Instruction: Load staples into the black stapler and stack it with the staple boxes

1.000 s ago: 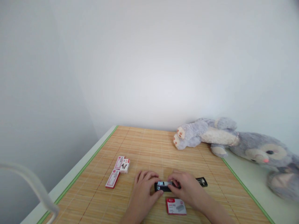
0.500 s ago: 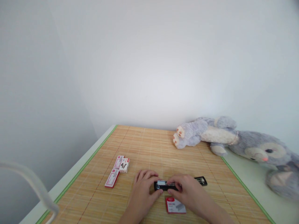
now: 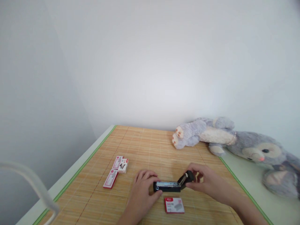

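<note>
A black stapler [image 3: 168,188] lies on the bamboo mat with its top arm hinged open, its metal staple channel facing up. My left hand [image 3: 142,194] pinches the stapler's left end between thumb and fingers. At the other end, my right hand [image 3: 206,180] grips the raised top arm [image 3: 187,178], which slants up to the right from the hinge. Just in front of the stapler rests a flat red-and-white staple box [image 3: 174,205], touched by neither hand. Whether staples sit in the channel I cannot make out.
Left of my hands lie two red-and-white boxes [image 3: 110,178] and a smaller white box [image 3: 123,166] with a stapler picture. A grey plush toy [image 3: 217,136] stretches along the back right by the wall. A white cable [image 3: 35,184] curves in at lower left. The bamboo mat [image 3: 145,147] has a green edge.
My right hand has left the staple channel and moved right to the stapler's top arm. That arm, laid flat before, is now lifted at an angle. My left hand stays at the left end.
</note>
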Action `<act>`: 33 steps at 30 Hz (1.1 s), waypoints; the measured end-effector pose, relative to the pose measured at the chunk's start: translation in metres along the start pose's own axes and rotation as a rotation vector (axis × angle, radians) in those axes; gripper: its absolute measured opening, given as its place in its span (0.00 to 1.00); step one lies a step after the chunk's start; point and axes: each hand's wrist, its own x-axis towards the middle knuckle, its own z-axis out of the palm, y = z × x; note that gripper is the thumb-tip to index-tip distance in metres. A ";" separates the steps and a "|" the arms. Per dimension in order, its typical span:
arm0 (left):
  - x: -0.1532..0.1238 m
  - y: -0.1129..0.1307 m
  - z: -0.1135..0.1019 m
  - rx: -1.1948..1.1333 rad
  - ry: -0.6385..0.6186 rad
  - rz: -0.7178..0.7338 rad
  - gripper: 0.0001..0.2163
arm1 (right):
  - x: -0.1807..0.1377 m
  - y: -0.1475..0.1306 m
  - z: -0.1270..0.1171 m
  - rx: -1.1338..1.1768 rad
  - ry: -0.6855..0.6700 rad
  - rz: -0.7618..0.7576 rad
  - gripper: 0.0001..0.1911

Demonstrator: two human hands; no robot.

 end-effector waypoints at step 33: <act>-0.005 0.032 0.051 -0.049 -0.359 0.284 0.29 | -0.023 0.072 0.075 0.067 0.292 0.270 0.25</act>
